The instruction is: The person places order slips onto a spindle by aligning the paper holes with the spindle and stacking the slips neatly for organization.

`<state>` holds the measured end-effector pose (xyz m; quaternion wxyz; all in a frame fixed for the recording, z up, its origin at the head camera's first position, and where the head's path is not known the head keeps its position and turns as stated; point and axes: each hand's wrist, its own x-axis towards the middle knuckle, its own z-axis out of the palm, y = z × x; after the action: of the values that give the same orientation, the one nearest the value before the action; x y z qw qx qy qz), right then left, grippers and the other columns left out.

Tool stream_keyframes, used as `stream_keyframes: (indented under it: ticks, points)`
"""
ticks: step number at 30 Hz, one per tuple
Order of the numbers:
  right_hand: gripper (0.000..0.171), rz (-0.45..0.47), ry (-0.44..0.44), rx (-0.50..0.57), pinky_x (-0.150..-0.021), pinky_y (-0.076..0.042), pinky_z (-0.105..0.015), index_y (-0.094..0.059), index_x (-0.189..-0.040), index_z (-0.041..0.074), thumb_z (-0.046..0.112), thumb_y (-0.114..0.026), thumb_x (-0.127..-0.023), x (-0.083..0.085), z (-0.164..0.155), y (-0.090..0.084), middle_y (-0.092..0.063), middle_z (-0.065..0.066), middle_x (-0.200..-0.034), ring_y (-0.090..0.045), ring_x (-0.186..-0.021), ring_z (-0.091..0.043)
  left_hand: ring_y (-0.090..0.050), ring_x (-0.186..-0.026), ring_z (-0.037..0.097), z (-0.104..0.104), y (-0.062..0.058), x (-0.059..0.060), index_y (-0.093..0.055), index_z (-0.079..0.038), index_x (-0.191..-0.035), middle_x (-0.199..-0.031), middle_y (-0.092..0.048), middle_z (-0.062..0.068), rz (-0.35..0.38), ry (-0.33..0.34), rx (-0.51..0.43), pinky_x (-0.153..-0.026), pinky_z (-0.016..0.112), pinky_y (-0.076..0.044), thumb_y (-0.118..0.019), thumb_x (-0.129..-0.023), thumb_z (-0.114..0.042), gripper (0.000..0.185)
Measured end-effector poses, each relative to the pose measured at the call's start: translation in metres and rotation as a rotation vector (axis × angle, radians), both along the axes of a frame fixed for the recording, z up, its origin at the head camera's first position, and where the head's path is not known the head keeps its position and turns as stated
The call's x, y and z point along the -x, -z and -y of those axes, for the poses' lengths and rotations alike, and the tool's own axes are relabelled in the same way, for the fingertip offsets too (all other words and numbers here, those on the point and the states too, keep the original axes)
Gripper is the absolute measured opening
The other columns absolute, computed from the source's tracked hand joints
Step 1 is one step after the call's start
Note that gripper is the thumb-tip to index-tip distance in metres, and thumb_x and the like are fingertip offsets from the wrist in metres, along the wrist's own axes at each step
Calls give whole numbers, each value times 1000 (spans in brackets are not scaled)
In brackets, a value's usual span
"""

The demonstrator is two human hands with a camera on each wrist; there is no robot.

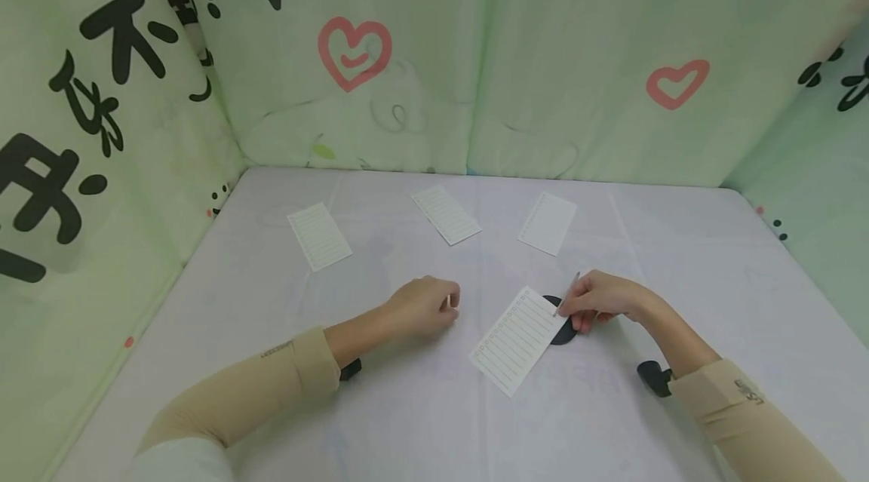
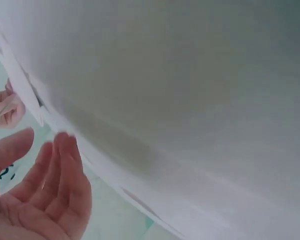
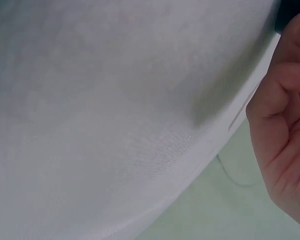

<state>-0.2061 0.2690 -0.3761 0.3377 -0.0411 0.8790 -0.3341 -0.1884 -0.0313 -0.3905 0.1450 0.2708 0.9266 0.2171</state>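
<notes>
My right hand (image 1: 604,295) pinches a thin, pale, pen-like stick (image 1: 573,282), its lower end at the right corner of a lined white card (image 1: 512,346). The stick's exact kind is too small to tell. Partly beneath that corner lies a black disc (image 1: 562,334), close under the right fingers. Left of the card, my left hand (image 1: 424,306) hovers over the table with loosely curled fingers and holds nothing. The left wrist view shows this hand's palm (image 2: 45,200) and, beyond it, the other hand with the stick (image 2: 4,110). In the right wrist view the fingertips are cut off.
Three more lined cards lie farther back on the white table (image 1: 407,429): one at left (image 1: 319,236), one in the middle (image 1: 446,215) and one at right (image 1: 547,223). Green curtains (image 1: 434,52) with printed hearts and black characters stand around the table's back and sides.
</notes>
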Motion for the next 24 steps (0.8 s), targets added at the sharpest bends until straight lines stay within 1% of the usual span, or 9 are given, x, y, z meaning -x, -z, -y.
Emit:
stream_keyframes:
  ticks: [4,6,7,8,10,13,16,20,24]
  points:
    - [20,0,1,-6,-48,-34,-20,-67,-72,5,22,-65,-82,0,0,0,-60,1,-58,-54,-54,-11,-52,-68,14,15,1,-2,-60,-7,-97,-81,-59,1,-327,78,145,-56,24,-41,-59,-86,-15,14]
    - [20,2,3,-7,-49,-34,-20,-67,-72,5,23,-65,-82,0,0,0,-60,1,-58,-54,-54,-11,-54,-75,17,24,2,-2,-58,-7,-104,-88,-59,3,-457,106,226,-61,27,-43,-57,-88,-17,19]
    - [20,4,4,-5,-49,-34,-20,-67,-72,5,23,-65,-82,0,0,0,-60,1,-58,-54,-54,-11,-54,-78,18,28,3,-1,-57,-7,-108,-91,-58,4,-510,114,266,-64,29,-43,-55,-88,-18,22]
    - [20,5,3,-2,-49,-34,-20,-67,-71,5,23,-65,-82,0,0,0,-60,1,-58,-55,-55,-11,-53,-82,19,33,3,0,-56,-8,-111,-94,-57,4,-546,113,303,-66,30,-43,-54,-89,-19,24]
    - [21,7,-2,8,-49,-34,-20,-67,-71,5,23,-65,-82,0,-1,0,-60,1,-58,-55,-55,-10,-51,-87,20,41,3,2,-53,-9,-113,-98,-54,4,-593,108,360,-71,32,-42,-52,-91,-21,26]
    - [21,14,-5,20,-49,-34,-20,-67,-71,5,23,-66,-82,1,-1,-1,-60,1,-58,-55,-55,-10,-49,-92,21,54,2,7,-50,-10,-116,-102,-51,5,-615,83,409,-76,36,-41,-51,-92,-25,28]
    - [21,15,-9,23,-49,-34,-20,-67,-71,5,23,-66,-82,1,-1,-1,-60,1,-58,-55,-55,-11,-47,-100,24,65,-1,14,-48,-9,-119,-108,-50,7,-609,47,417,-84,41,-40,-49,-93,-26,32]
    - [20,17,-5,21,-49,-34,-20,-67,-72,5,23,-66,-82,1,-1,0,-60,1,-58,-56,-55,-11,-42,-113,28,81,-4,28,-44,-8,-127,-121,-47,10,-554,-24,441,-96,48,-34,-45,-94,-26,37]
    - [21,18,-10,31,-49,-34,-21,-67,-73,5,23,-65,-82,1,-1,0,-60,2,-59,-57,-56,-11,-35,-122,31,100,-4,45,-37,-7,-135,-132,-41,14,-472,-112,486,-101,51,-28,-40,-96,-27,44]
